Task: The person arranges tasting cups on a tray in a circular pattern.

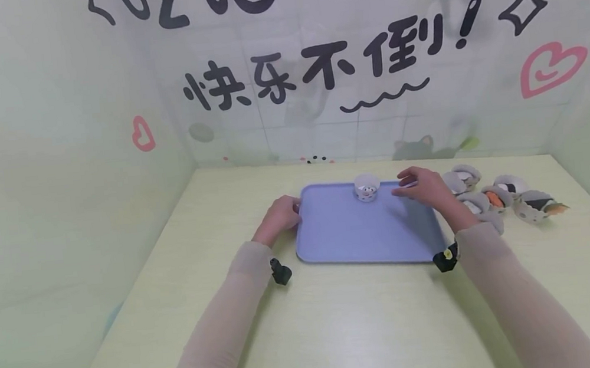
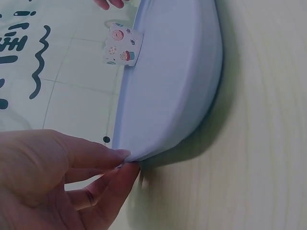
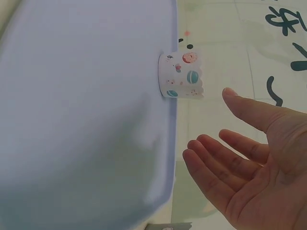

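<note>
Tray (image 1: 348, 235), blue, on the table (image 1: 372, 319), its long axis running left to right. I see the left hand (image 1: 280, 212) pinching its left edge; the right hand (image 1: 427, 186), thumb and fingers apart, hovers near an upright patterned cup (image 1: 367, 191) on the tray's far side.

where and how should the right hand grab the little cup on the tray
Probably pinch the cup by opposite sides of its round wall, from the right: it stands upright on the tray, with the right hand open on that side.

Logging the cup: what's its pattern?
White cup with teal and reddish motifs; clearest in right wrist view.
</note>
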`<move>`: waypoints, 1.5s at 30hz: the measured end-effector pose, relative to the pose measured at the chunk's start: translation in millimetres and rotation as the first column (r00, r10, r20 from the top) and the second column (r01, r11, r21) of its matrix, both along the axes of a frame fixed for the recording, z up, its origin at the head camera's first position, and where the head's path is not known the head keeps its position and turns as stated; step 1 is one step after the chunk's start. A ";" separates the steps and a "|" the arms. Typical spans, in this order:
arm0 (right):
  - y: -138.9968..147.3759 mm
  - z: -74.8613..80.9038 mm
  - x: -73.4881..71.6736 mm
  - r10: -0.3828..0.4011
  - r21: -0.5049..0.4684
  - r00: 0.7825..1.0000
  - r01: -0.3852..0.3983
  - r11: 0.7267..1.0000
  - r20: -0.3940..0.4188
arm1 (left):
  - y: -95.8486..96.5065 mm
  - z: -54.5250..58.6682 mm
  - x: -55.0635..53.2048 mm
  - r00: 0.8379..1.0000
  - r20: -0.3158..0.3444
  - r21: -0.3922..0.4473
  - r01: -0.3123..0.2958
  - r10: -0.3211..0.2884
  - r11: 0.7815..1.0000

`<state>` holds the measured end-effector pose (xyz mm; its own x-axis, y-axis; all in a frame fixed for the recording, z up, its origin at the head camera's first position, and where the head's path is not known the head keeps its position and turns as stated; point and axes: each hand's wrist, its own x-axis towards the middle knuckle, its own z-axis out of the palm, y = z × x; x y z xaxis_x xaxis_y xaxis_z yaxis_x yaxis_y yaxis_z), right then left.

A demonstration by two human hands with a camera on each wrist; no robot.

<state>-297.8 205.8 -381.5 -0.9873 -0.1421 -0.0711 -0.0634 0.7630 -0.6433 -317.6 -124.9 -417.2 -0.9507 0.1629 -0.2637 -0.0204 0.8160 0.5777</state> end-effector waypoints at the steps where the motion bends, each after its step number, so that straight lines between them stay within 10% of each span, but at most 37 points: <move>1: 2.3 -0.1 0.7 0.000 0.002 1.000 0.000 1.000 0.000 | 0.2 0.3 -0.2 1.000 -0.001 0.000 0.002 -0.002 1.000; 22: 56.1 18.4 27.7 -0.027 -0.020 0.999 0.028 0.999 0.036 | 3.5 4.9 -0.8 1.000 0.013 0.046 -0.004 0.004 0.999; 45: 118.3 3.9 75.8 -0.077 0.050 0.996 0.079 0.996 -0.043 | 2.0 0.3 -3.5 0.998 0.061 0.034 -0.020 0.018 0.999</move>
